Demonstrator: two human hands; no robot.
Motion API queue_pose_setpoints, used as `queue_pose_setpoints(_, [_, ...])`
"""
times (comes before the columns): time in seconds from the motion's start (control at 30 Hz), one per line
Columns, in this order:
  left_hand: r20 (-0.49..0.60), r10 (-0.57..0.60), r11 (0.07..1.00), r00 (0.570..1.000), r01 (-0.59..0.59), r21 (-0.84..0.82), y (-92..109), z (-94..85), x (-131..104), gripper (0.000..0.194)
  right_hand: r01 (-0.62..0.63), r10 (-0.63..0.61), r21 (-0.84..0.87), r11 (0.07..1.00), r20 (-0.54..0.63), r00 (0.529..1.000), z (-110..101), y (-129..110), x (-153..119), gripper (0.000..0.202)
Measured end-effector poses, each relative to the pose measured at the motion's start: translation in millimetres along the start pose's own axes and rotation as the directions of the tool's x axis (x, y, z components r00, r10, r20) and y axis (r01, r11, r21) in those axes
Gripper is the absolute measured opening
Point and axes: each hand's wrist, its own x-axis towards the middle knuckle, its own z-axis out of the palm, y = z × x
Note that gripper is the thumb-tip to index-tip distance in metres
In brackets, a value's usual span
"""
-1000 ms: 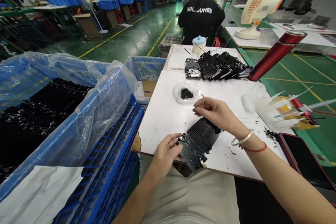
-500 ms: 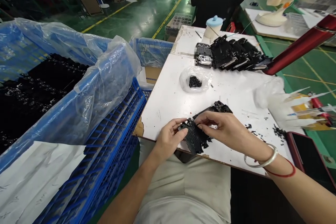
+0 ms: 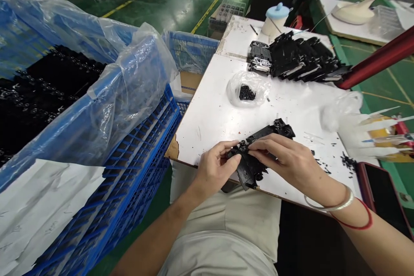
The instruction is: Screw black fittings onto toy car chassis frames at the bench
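From the head view, we were busy with the bumpy end of a black part (image 3: 249,174). It lay by the near edge of the worktop (image 3: 200,112), a bit right of the near left corner, and one end poked out over that edge. More black plastic showed just past our fingers, but we could not tell if it was the same piece. It looked to us like a close-up job on one tiny spot. That spot seemed to call for a still part and a soft, straight push, so nothing would slip.

Our left hand (image 3: 211,170) pinched the left end of the part, thumb on the near side and fingers on the far side. Our right hand (image 3: 291,159) came in from the right, palm down and wrist low, over the part. Its thumb and pointing finger were pressed together by the bumpy end. We could not tell if a tiny thing was between them. The two hands almost met, and both arms reached in from the near side.

Farther back sat a clear bag (image 3: 232,90) with little black bits (image 3: 247,92) in it. More black parts (image 3: 287,58) leaned in a row near the far right.
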Motion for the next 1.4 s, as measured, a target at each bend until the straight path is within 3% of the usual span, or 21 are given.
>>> queue_pose_setpoints(0.23, [-0.020,0.004,0.999,1.000,-0.003,0.040,6,3.9,-2,0.035,0.136,-0.128,-0.170,0.976,0.062,0.990,-4,-1,-2,0.016])
queue_pose_setpoints(0.77, [-0.021,0.077,0.971,0.997,-0.070,0.226,12,8.9,-3,0.036,0.234,-0.189,-0.365,0.901,0.154,0.970,-17,-6,6,0.013])
queue_pose_setpoints(1.13, [-0.010,0.081,0.984,0.997,-0.079,0.161,11,12.5,1,0.035,0.369,-0.320,-0.450,0.813,0.183,0.930,-13,-1,0,0.013])
queue_pose_setpoints(1.4, [0.095,-0.010,0.999,0.995,0.006,0.044,16,3.8,6,0.024,0.394,-0.360,-0.519,0.758,0.171,0.917,-9,0,-2,0.011])
